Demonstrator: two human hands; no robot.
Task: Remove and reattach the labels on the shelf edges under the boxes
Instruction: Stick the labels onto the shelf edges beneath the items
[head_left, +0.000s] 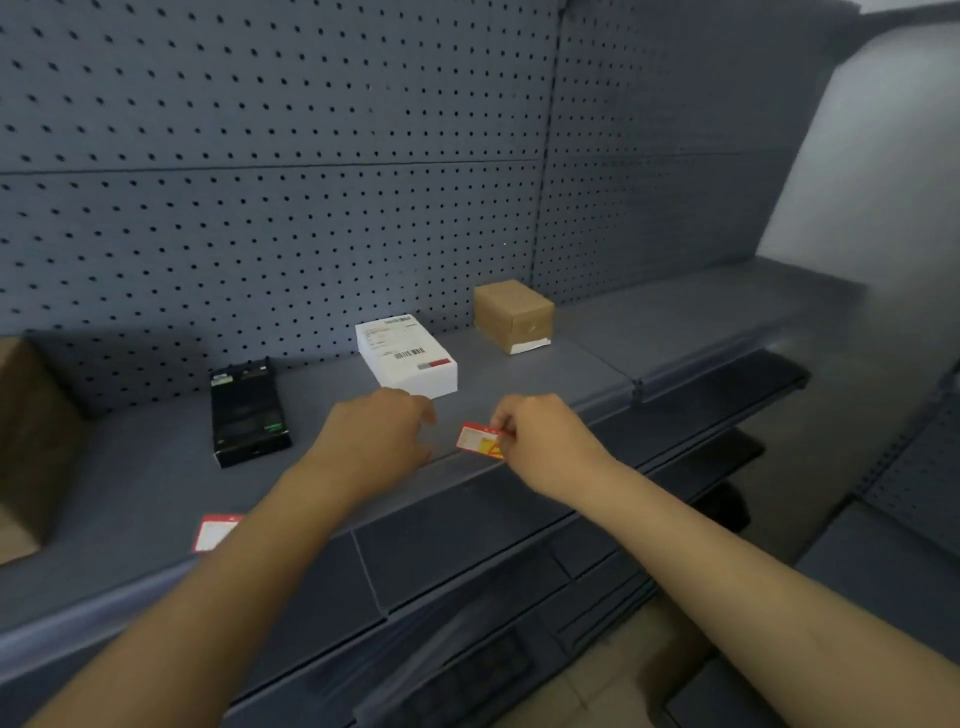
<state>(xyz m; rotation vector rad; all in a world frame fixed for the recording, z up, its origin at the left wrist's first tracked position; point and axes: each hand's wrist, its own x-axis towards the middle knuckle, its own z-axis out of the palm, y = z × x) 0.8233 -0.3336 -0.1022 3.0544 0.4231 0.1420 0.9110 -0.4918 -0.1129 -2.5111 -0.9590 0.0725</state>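
My right hand (545, 436) pinches a red, white and yellow label (479, 440) just above the front edge of the grey shelf (156, 483), in front of the white box (408, 356). To the left of that label, my left hand (379, 436) rests at the shelf edge with its fingers loosely curled and nothing in them. A second red and white label (215, 531) lies flat on the shelf near the front edge, partly hidden by my left forearm. It is in front of the black box (247, 413).
A small brown cardboard box (514, 314) stands at the back right of the shelf. A larger cardboard box (31, 447) sits at the far left. Pegboard panels (270, 208) form the back wall. Lower shelves (467, 545) jut out below, with floor at the bottom right.
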